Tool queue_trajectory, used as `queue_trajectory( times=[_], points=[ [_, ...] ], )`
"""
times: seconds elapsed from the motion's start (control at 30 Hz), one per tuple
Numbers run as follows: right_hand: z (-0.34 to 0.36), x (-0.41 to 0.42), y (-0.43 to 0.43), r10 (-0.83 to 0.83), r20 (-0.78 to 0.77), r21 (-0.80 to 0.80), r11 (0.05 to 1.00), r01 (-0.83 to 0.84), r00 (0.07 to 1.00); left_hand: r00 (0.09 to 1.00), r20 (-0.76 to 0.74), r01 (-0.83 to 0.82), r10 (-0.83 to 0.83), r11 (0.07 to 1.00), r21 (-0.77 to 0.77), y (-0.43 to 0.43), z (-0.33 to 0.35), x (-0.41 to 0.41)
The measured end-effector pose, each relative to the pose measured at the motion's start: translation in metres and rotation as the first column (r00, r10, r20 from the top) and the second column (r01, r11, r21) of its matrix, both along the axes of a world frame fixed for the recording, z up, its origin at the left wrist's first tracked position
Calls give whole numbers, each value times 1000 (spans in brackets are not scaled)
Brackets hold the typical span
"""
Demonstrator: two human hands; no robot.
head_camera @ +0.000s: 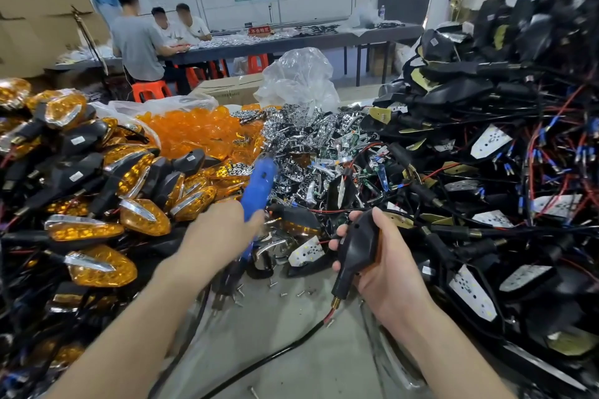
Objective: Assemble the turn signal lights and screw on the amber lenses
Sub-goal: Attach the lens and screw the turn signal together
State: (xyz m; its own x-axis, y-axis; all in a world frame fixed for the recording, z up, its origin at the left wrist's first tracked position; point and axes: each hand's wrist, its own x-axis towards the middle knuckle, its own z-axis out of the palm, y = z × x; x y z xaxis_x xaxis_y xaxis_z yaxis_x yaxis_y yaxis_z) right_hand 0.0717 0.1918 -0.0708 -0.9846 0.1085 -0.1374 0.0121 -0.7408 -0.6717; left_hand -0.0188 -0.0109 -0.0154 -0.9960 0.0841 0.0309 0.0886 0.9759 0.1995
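My right hand [385,266] grips a black turn signal housing [356,246] with its back toward me and its stalk and red wire hanging down; an amber edge shows along its right side. My left hand [220,233] holds a blue electric screwdriver [259,181], blurred, its upper end over the parts pile and its black cord [259,363] trailing across the bench toward me. Loose amber lenses [194,129] fill a clear bag behind. Small screws [285,293] lie scattered on the grey bench between my hands.
Finished amber-lensed signals [97,197] are heaped on the left. Chrome reflectors [304,146] pile in the middle. Black housings with LED boards and wires [502,188] stack high on the right. Three people sit at a far table [291,42] with red stools.
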Motion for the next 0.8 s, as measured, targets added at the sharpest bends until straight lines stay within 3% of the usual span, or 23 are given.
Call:
queue_trajectory(
  times=[0.07, 0.1, 0.13, 0.2, 0.23, 0.27, 0.37, 0.43, 0.57, 0.8],
  points=[
    [0, 0, 0, 3, -19, -7, 1000, -4, 1000, 997, 66, -55, 34, 937, 345, -14, 21, -8],
    [0, 0, 0, 3, -25, -11, 1000, -4, 1000, 994, 77, -105, 76, 843, 527, -20, 31, -12],
    [0, 0, 0, 1, -26, -12, 1000, -1, 1000, 988, 107, -154, 111, 679, 718, -26, 41, -16],
    [1, 1, -1, -9, -21, 0, 1000, 9, 1000, 983, 175, -181, 50, 163, 970, -34, 57, -21],
    [1, 2, -1, -20, -17, 13, 1000, 20, 1000, 987, 160, -161, -9, -64, 985, -36, 62, -22],
    [2, 3, -1, -33, -12, 28, 999, 33, 999, 991, 123, -132, -52, -224, 966, -36, 65, -20],
    [5, 4, -4, -40, 2, 51, 998, 40, 999, 991, -50, -21, -126, -511, 859, -26, 63, -8],
    [6, 4, -4, -33, 2, 33, 999, 33, 999, 979, -148, 35, -143, -593, 804, -11, 59, 0],
    [9, 5, -3, -20, -25, 11, 1000, 21, 999, 967, -203, 79, -156, -573, 816, 25, 56, 11],
    [17, 4, -3, -43, 33, 18, 999, 43, 999, 964, -221, 71, -148, -657, 750, 52, 32, 19]
  ],
)
